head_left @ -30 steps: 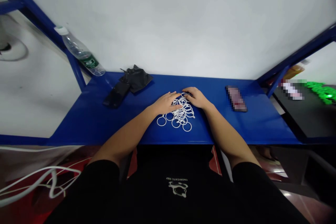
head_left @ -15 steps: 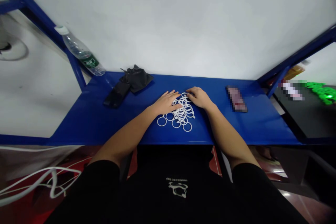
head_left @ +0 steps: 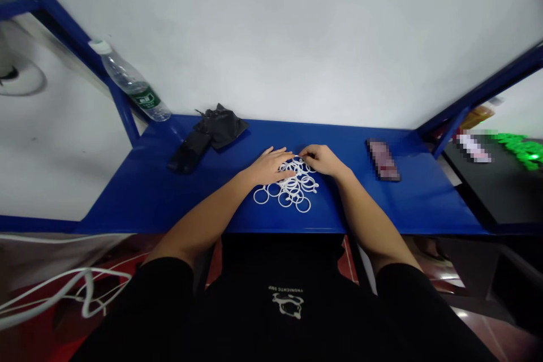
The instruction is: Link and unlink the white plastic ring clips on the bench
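A loose pile of white plastic rings with small eyelets, like curtain rings (head_left: 292, 184), lies on the blue tabletop (head_left: 237, 212). My left hand (head_left: 271, 167) rests flat over the pile's left side, fingers stretched out and thumb across some rings. At the far right edge of the pile, my right hand (head_left: 320, 159) has its fingers curled together, with the fingertips on a white ring at the top. The fingers partly cover that ring. Several rings at the near side overlap one another, and one ring (head_left: 261, 195) lies at the left end.
A clear plastic bottle (head_left: 146, 97) with a green label stands by the wall at the back left. Beside it lie a black pouch (head_left: 223, 127) and a dark phone-like object (head_left: 189, 151). A blurred-out phone (head_left: 384, 159) lies on the right. Blue frame posts flank the table.
My right hand has shifted slightly nearer and its fingers have curled in on the top of the pile. The rings there have moved a little. My left hand has stayed in place.
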Demonstrator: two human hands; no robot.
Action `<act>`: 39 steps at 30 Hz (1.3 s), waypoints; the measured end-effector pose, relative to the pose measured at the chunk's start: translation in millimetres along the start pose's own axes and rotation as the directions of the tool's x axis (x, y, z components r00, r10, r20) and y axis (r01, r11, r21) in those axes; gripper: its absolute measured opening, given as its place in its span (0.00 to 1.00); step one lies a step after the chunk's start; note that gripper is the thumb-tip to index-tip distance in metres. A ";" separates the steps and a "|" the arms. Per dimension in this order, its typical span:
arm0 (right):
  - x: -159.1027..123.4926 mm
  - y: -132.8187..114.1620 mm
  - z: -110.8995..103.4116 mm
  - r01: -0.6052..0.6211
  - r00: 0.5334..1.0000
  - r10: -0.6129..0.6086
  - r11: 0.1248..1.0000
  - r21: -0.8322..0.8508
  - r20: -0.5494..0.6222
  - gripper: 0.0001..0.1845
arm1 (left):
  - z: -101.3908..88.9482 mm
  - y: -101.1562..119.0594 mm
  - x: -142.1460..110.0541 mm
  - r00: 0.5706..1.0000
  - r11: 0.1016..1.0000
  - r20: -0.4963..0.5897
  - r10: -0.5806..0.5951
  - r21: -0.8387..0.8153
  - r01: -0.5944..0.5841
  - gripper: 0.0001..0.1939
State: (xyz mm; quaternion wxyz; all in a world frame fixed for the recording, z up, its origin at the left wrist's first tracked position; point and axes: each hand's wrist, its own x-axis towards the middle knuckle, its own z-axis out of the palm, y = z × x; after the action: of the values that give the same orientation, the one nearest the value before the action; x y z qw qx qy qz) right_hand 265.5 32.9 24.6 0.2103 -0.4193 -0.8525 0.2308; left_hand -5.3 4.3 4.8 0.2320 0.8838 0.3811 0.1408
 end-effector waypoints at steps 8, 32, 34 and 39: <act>-6.8 4.9 -17.6 -0.064 0.994 0.060 0.997 -0.041 -0.088 0.15 | -3.0 3.8 -2.0 0.998 1.000 -0.069 0.001 -0.007 -0.002 0.38; -8.1 -48.3 7.0 0.016 0.909 0.021 0.996 0.084 -0.416 0.10 | 1.9 10.0 -0.1 0.890 0.983 -0.423 0.171 0.007 -0.185 0.23; -6.9 -53.4 14.7 0.029 0.909 0.005 0.997 0.074 -0.417 0.10 | 1.7 11.4 -0.6 0.884 0.984 -0.437 0.166 0.022 -0.174 0.22; -7.4 -51.4 12.7 0.037 0.934 0.030 0.983 0.182 -0.356 0.14 | -1.5 12.4 -2.2 0.889 0.984 -0.425 0.168 0.024 -0.175 0.21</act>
State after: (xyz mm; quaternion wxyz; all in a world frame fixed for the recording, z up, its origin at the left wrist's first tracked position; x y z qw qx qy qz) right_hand 230.8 -3.7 42.4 0.4001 -0.4312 -0.7756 0.2290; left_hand 0.1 -4.4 12.3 0.1366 0.8602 0.3418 0.3529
